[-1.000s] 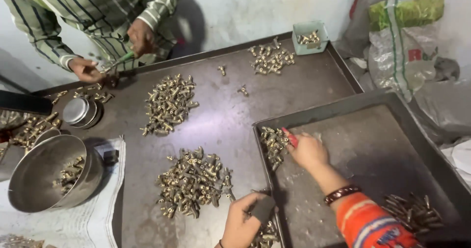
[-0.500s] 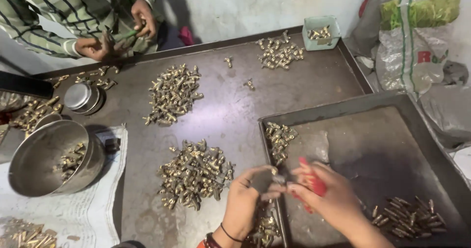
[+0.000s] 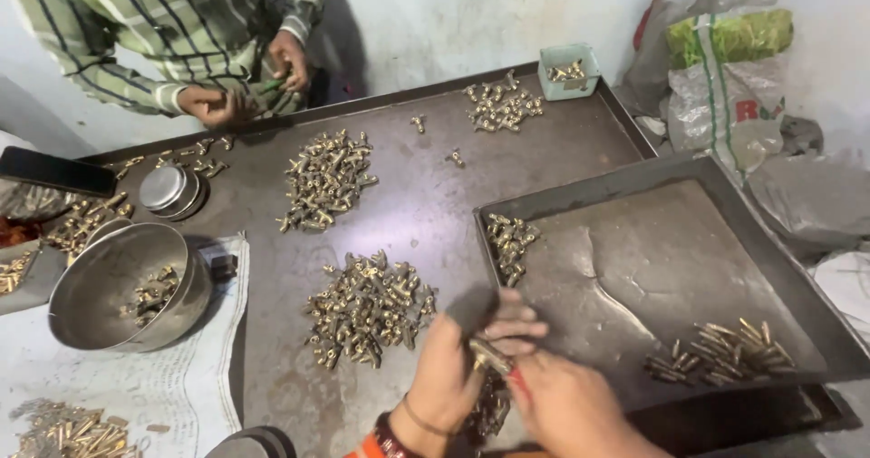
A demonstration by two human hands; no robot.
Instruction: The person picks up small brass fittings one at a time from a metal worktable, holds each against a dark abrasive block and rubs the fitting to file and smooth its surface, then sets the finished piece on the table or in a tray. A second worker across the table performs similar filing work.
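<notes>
Whitewashed wall is backing a dark metal bench (image 3: 426,204) that is carrying heaps of small parts. At the bench's near edge the person's left hand (image 3: 453,376) and right hand (image 3: 562,404) are meeting, both pinching a small brass fitting (image 3: 490,356) between their fingertips; the left hand is also gripping a dark flat piece (image 3: 471,308) against its palm. Just beside the left hand, the nearest pile of brass fittings (image 3: 367,308) is lying on the bench. Overlapping the bench's right side, a dark rimmed metal tray (image 3: 652,259) is holding a small cluster of fittings (image 3: 510,241) in its far-left corner and a bundle of brass pins (image 3: 725,349) near its front edge. Another heap (image 3: 326,179) is sitting mid-bench, and a third (image 3: 501,106) near the far-right corner beside a pale green plastic tub (image 3: 568,67). A steel bowl (image 3: 127,286) is resting at the left edge. Across the far edge, a co-worker in a striped shirt (image 3: 172,32) is working with both hands together.
</notes>
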